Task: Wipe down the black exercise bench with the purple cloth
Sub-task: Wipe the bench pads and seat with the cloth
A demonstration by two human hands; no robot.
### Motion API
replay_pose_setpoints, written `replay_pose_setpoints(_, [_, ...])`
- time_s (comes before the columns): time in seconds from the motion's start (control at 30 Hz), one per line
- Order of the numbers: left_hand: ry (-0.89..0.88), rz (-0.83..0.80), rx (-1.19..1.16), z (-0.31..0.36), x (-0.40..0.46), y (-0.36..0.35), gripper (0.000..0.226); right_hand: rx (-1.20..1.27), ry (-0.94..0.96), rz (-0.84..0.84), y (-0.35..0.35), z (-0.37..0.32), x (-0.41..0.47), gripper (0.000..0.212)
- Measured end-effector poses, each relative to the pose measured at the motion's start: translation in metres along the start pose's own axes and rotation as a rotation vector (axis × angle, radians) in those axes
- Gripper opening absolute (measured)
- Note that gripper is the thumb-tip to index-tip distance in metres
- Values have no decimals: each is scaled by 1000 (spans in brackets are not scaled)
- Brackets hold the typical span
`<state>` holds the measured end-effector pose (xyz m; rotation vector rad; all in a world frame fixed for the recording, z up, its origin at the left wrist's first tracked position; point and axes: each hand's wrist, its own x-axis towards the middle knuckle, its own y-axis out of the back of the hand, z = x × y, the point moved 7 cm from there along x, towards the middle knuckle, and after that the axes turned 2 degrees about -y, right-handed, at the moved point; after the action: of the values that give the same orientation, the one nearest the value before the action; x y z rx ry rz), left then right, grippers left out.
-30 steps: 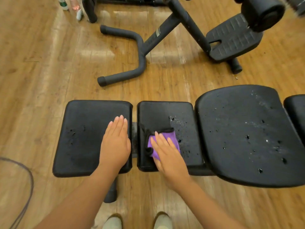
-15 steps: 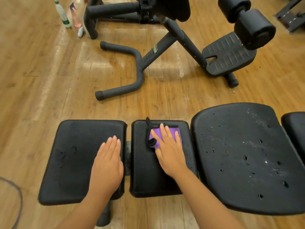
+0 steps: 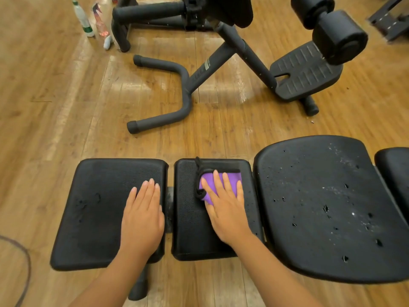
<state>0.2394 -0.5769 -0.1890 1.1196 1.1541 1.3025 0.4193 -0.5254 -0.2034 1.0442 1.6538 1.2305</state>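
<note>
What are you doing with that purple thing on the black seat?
A person is wiping a black bench. The right hand presses a purple cloth flat on the middle pad, near its far edge. The left hand rests flat on the left pad, likely for support. The big pad to the right has white specks and small tears on it. Two bottles stand on the wood floor.

1. Wooden floor (image 3: 66, 111) before me, glossy planks.
2. Black exercise machine (image 3: 221, 60) on it, with ribbed footplate (image 3: 305, 74) and roller pad (image 3: 338, 36).
3. Two bottles (image 3: 93, 18), upright at my far left.
4. Dark cable (image 3: 26, 264), curving, near left.
</note>
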Motion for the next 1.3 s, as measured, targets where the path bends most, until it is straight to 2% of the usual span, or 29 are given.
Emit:
replay_pose_setpoints(0.23, [10, 81, -54, 34, 16, 7, 51, -4, 22, 3, -11, -8, -80, 56])
replay_pose_setpoints(0.4, [-3, 49, -39, 83, 34, -12, 47, -10, -41, -2, -19, -2, -91, 69])
replay_pose_setpoints(0.53, [0, 31, -3, 79, 31, -22, 46, -20, -119, 82, -7, 11, -60, 60])
replay_pose_setpoints(0.67, [-8, 43, -27, 80, 29, -22, 50, -38, -205, 115, 9, 32, 8, 57])
replay_pose_setpoints(0.73, [5, 39, -31, 80, 31, -22, 51, -52, -225, 63, 16, 42, 47, 58])
replay_pose_setpoints(0.8, [14, 29, -29, 79, 32, -20, 52, -41, -226, 4, 20, 49, 79, 51])
replay_pose_setpoints(0.9, [8, 28, -27, 80, 35, -19, 53, -6, -160, -42, 23, 52, 93, 47])
replay_pose_setpoints(1.1, [11, 31, -22, 80, 35, -17, 52, 118, -2, -15, 27, 61, 55, 53])
replay_pose_setpoints(1.3, [8, 35, 1, 80, 34, -16, 53, 319, -66, -26, 11, 67, -28, 59])
